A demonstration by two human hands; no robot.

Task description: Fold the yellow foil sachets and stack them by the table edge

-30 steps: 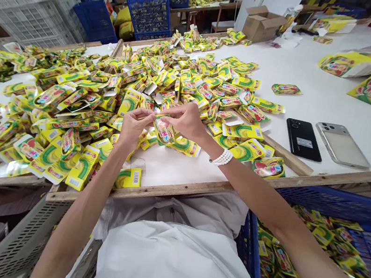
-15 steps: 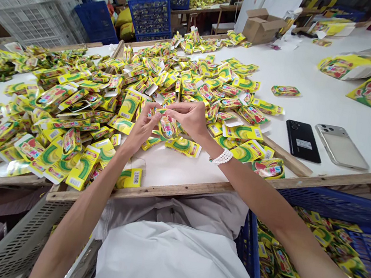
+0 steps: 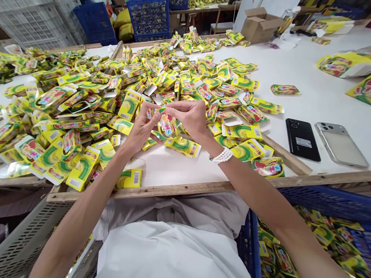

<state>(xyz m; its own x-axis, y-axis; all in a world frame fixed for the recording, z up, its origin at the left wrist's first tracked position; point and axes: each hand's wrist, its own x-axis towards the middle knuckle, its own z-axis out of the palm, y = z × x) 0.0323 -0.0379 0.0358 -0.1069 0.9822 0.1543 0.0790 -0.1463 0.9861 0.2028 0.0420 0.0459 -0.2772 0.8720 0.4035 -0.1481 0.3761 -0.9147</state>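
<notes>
Between my two hands is a small yellow-and-green crayon box [image 3: 167, 126] with coloured lettering, held above the table. My left hand [image 3: 144, 127] pinches its upper left side between thumb and fingers. From the other side, my right hand [image 3: 191, 117] closes its thumb and fingertips on the box's upper end; a bead bracelet circles that wrist. My fingers partly hide the top of the box, so its flap cannot be made out. Just below lies another yellow box [image 3: 183, 145] on the white tabletop. A large heap of similar boxes [image 3: 81, 102] spreads behind and to the left.
Two phones, one black [image 3: 302, 139] and one silver [image 3: 341, 144], lie at the right. A wooden strip [image 3: 285, 156] and the table's wooden edge [image 3: 177, 189] border my work area. Below right stands a blue crate [image 3: 257, 265] with many boxes; a pale crate [image 3: 20, 234] is lower left.
Both hands stay almost in place on the same crayon box. The box has tilted slightly, and the whole view has shifted a little.
</notes>
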